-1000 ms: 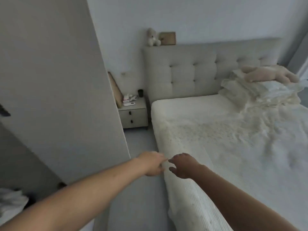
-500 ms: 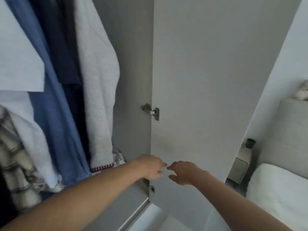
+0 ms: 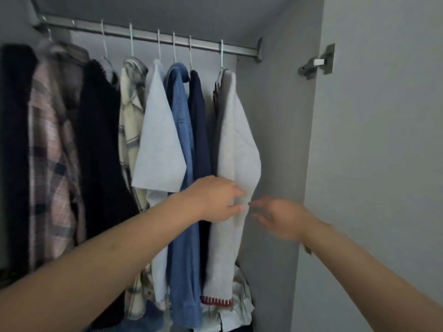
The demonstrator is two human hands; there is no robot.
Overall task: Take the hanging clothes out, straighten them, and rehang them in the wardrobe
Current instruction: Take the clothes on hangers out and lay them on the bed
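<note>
Head view: left hand (image 3: 215, 200) grip touches the grey sweater (image 3: 236, 149) (rightmost on rail), fingers relaxed; right hand (image 3: 280, 218) loose beside it.

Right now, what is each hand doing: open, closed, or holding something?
Left hand: fingers on the grey sweater; whether it grips cannot be told.
Right hand: open, holding nothing.

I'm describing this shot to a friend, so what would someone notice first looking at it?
First, the two bare forearms reaching in from below: the left hand touches a pale grey sweater hanging at the right end of the rail, the right hand open beside it. Next, the row of clothes, from a plaid shirt on the left to a denim shirt mid-rail.
</note>
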